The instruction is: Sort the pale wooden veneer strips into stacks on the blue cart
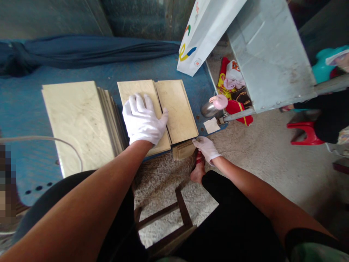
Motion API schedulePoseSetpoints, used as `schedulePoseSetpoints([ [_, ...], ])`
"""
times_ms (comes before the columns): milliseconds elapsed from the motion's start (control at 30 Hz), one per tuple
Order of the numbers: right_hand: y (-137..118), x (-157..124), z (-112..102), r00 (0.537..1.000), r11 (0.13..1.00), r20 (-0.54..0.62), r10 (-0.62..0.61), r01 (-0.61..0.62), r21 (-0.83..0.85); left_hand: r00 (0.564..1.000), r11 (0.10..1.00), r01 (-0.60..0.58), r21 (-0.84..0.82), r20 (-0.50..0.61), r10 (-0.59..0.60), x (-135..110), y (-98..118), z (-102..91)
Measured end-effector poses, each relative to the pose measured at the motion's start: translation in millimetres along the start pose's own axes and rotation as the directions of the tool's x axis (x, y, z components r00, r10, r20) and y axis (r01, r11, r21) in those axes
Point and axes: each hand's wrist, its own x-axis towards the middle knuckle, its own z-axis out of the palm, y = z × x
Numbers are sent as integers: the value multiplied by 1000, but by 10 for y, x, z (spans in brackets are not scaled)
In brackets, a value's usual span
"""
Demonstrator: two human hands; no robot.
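Observation:
My left hand, in a white glove, lies flat with fingers spread on the middle stack of cream sheets. Its thumb reaches toward the right stack of cream sheets, which lies close beside. My right hand, also gloved, is closed at the near right corner of that stack. Its fingers pinch the end of a few small tan sheets jutting out below the table edge; the fingertips are partly hidden. To the left stands a taller, larger stack of cream sheets.
The blue table holds a white paper bag, a steel bottle with a pink lid and a white paper scrap. A metal panel rises at right. A red stool and a seated person are farther right.

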Motion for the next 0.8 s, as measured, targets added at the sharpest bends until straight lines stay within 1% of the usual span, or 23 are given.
schedulePoseSetpoints([
  [167,-87,-86,-48,995,980,-19,96,-91,175,1000,1000,0,18,-5,0,-1,-4,2],
  [233,-105,-141,-90,995,975,10,103,-103,198,1000,1000,-1,20,-7,1,-2,-6,4],
  [333,-82,-243,-156,991,991,113,74,-86,103,1000,1000,0,23,-8,0,-4,-10,9],
  [433,-21,-341,-224,971,996,221,91,-87,-28,1000,999,-2,34,-9,2,-4,-15,15],
  [533,47,-395,-316,957,995,289,20,10,-102,1000,999,-11,51,-17,12,-4,-19,25],
  [567,71,-402,-351,948,994,319,-6,40,-101,1000,999,-11,53,-19,12,-4,-20,29],
  [600,97,-403,-385,934,995,357,-11,44,-84,1000,999,-10,52,-19,11,-4,-20,32],
  [700,183,-392,-465,883,999,468,34,-38,-2,1000,1000,-4,31,-12,5,-3,-17,35],
  [800,272,-369,-480,848,999,528,50,-49,-17,1000,1000,-2,3,-4,2,-2,-14,35],
])
